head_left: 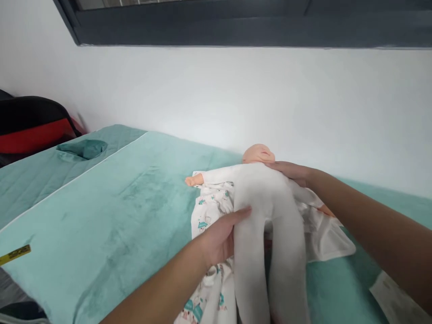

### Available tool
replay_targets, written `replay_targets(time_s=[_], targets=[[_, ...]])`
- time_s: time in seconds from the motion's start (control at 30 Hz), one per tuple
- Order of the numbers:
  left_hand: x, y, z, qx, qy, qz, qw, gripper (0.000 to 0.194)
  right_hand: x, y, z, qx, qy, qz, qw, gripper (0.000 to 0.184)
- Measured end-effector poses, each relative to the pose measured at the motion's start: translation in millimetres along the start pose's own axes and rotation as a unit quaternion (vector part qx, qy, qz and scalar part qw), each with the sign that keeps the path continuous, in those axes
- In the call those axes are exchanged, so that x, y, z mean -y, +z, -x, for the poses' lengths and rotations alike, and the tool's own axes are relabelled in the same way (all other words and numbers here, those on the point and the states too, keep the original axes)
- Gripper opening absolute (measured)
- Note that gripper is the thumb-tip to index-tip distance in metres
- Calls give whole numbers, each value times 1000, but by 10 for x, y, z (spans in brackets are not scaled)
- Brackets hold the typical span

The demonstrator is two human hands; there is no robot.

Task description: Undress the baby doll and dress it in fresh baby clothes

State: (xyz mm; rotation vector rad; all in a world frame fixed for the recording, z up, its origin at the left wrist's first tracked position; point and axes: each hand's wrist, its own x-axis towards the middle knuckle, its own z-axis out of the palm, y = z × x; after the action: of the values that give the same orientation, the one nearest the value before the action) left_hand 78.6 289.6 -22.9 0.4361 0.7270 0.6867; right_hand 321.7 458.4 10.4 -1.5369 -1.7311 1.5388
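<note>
nearest us, the soft legs of the doll (261, 193) run down out of view, and we think they could twist or sag if our left hand (219, 236) turned the body from one side only. the patterned clothes (202, 220) lie against and partly under the doll, so sliding it rather than lifting could bunch or drag them; the shiny white cloth (332, 245) on the right could crease the same way. farther up, the head could tip if our right hand (292, 172) pressed at the neck without support beneath.

the doll lies between our hands on the green bed (128, 216), legs toward us, head near the wall (216, 94). our left hand is curled around the thigh on the left, thumb on top, fingers mostly hidden. beyond it, our right hand rests at the opposite shoulder, just beside the neck; we cannot tell how tightly it grips, as its underside is hidden.
</note>
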Motion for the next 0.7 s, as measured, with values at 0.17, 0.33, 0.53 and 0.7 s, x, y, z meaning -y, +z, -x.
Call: replay_targets(time_s=[0.17, 0.33, 0.53, 0.7], targets=[[-213, -141, 65, 28, 49, 102, 993, 53, 236, 12, -181, 135, 29, -144, 980, 46], [-572, -439, 294, 83, 100, 170, 977, 60, 649, 199, -612, 169, -45, -154, 973, 47], [-857, -932, 441, 68, 185, 198, 960, 68, 947, 589, -1251, 216, -131, -146, 956, 62], [-1046, -1232, 452, 46, 268, 195, 942, 70, 1091, 820, -1696, 245, -124, -111, 955, 81]])
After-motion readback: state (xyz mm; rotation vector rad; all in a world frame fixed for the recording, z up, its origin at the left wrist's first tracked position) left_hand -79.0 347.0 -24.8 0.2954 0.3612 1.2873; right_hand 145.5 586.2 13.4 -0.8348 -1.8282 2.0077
